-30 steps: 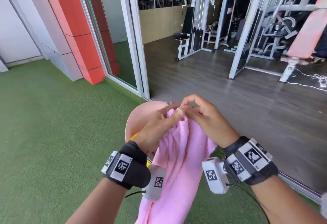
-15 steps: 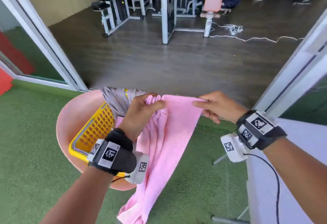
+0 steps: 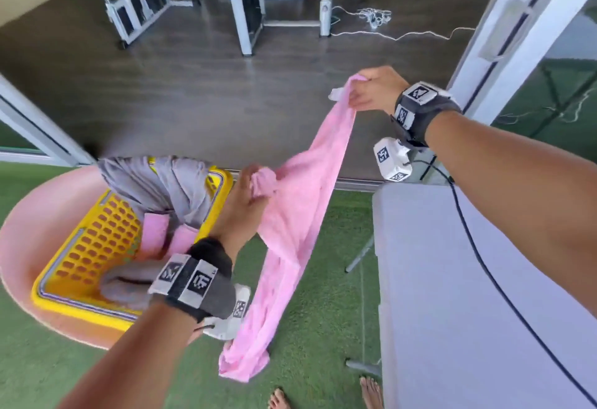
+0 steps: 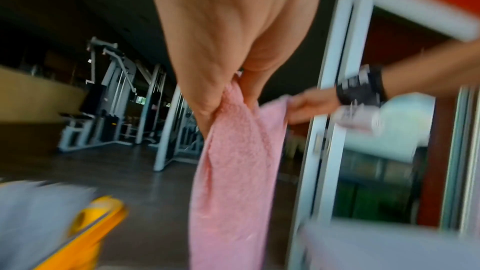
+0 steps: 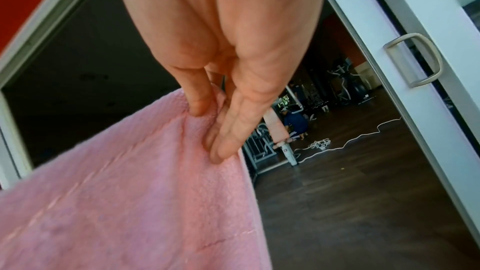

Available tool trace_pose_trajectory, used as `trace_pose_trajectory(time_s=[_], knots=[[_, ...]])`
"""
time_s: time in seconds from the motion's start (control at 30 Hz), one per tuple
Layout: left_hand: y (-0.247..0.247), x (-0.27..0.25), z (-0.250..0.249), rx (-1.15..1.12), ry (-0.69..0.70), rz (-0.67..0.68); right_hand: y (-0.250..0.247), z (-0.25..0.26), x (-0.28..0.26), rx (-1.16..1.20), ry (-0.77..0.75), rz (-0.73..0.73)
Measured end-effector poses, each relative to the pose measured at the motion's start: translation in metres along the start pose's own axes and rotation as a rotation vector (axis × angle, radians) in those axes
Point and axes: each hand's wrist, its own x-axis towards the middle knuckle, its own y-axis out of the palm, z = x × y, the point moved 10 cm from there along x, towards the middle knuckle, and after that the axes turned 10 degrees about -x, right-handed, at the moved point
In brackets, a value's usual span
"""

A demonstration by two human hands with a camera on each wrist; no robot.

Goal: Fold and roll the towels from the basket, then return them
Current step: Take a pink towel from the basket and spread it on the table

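Observation:
A pink towel (image 3: 292, 221) hangs stretched between both hands above the green turf. My left hand (image 3: 248, 192) grips a bunched part of its upper edge beside the yellow basket (image 3: 93, 240); the left wrist view shows thumb and fingers pinching the pink towel (image 4: 233, 151). My right hand (image 3: 371, 92) is raised higher and farther right, pinching a corner of the towel. In the right wrist view, fingers (image 5: 226, 143) and thumb clamp the pink towel (image 5: 130, 202). The towel's lower end dangles near the ground. The basket holds grey towels (image 3: 168, 185) and rolled pink towels (image 3: 181, 240).
The basket sits on a pink round chair (image 3: 38, 201). A grey folding table (image 3: 468, 295) stands at right, with a black cable across it. My bare feet (image 3: 281, 400) stand on the turf. Beyond the sliding door frame (image 3: 517, 30) lie dark gym floor, machines and a white cord.
My hands have drawn apart: the right rose up and to the right with its corner, the left dropped toward the basket. The towel's edge now slants, and the head view has turned right.

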Motion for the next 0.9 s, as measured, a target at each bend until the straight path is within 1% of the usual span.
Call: trace_pose_trajectory(time_s=[0.03, 0.07, 0.1, 0.13, 0.17, 0.2, 0.23, 0.3, 0.37, 0.4, 0.47, 0.5, 0.53, 0.57, 0.6, 0.63, 0.67, 0.7, 0.73, 0.77, 0.8, 0.83, 0.87, 0.9], knots=[[-0.011, -0.012, 0.030, 0.186, -0.034, -0.058, -0.003, -0.020, 0.009, -0.003, 0.039, 0.040], [-0.020, -0.029, 0.063, 0.351, -0.108, -0.096, -0.003, -0.040, 0.014, -0.048, 0.064, 0.060], [-0.025, -0.050, 0.098, 0.456, -0.203, -0.115, -0.005, -0.061, 0.020, -0.141, 0.085, 0.076], [-0.022, -0.076, 0.132, 0.486, -0.321, -0.115, -0.006, -0.085, 0.023, -0.244, 0.089, 0.103], [-0.010, -0.102, 0.163, 0.465, -0.431, -0.094, -0.010, -0.108, 0.022, -0.383, 0.083, 0.120], [0.012, -0.128, 0.183, 0.410, -0.523, -0.066, -0.013, -0.135, 0.018, -0.494, 0.070, 0.172], [0.039, -0.149, 0.198, 0.357, -0.567, -0.034, -0.018, -0.164, 0.014, -0.547, 0.093, 0.229], [0.108, -0.176, 0.210, 0.250, -0.611, 0.034, -0.039, -0.214, 0.000, -0.651, 0.145, 0.287], [0.183, -0.192, 0.217, 0.215, -0.643, 0.133, -0.063, -0.254, -0.023, -0.953, 0.141, 0.346], [0.222, -0.195, 0.217, 0.222, -0.638, 0.174, -0.076, -0.271, -0.038, -1.129, 0.137, 0.384], [0.295, -0.199, 0.210, 0.213, -0.628, 0.248, -0.121, -0.321, -0.061, -1.443, 0.210, 0.418], [0.334, -0.201, 0.200, 0.198, -0.597, 0.309, -0.149, -0.341, -0.073, -1.552, 0.249, 0.396], [0.373, -0.204, 0.188, 0.180, -0.557, 0.399, -0.182, -0.361, -0.083, -1.586, 0.333, 0.303], [0.410, -0.213, 0.173, 0.132, -0.547, 0.525, -0.213, -0.373, -0.098, -1.539, 0.427, 0.172], [0.445, -0.225, 0.157, 0.055, -0.542, 0.682, -0.241, -0.380, -0.119, -1.512, 0.510, 0.065], [0.473, -0.242, 0.143, -0.012, -0.543, 0.858, -0.261, -0.387, -0.140, -1.493, 0.596, -0.024], [0.493, -0.259, 0.133, -0.049, -0.540, 1.005, -0.271, -0.394, -0.161, -1.472, 0.663, -0.072], [0.499, -0.271, 0.128, 0.020, -0.495, 1.093, -0.267, -0.400, -0.175, -1.474, 0.669, -0.092], [0.497, -0.275, 0.134, 0.182, -0.394, 1.111, -0.253, -0.398, -0.181, -1.500, 0.611, -0.093], [0.486, -0.269, 0.140, 0.382, -0.243, 1.064, -0.231, -0.396, -0.181, -1.527, 0.478, -0.079], [0.470, -0.268, 0.154, 0.556, -0.136, 1.015, -0.203, -0.394, -0.181, -1.487, 0.333, -0.043], [0.453, -0.270, 0.174, 0.687, -0.106, 0.982, -0.174, -0.396, -0.184, -1.397, 0.235, 0.024], [0.436, -0.270, 0.195, 0.777, -0.080, 0.946, -0.147, -0.407, -0.188, -1.308, 0.196, 0.123], [0.421, -0.271, 0.207, 0.826, -0.034, 0.917, -0.122, -0.417, -0.195, -1.241, 0.210, 0.212]])
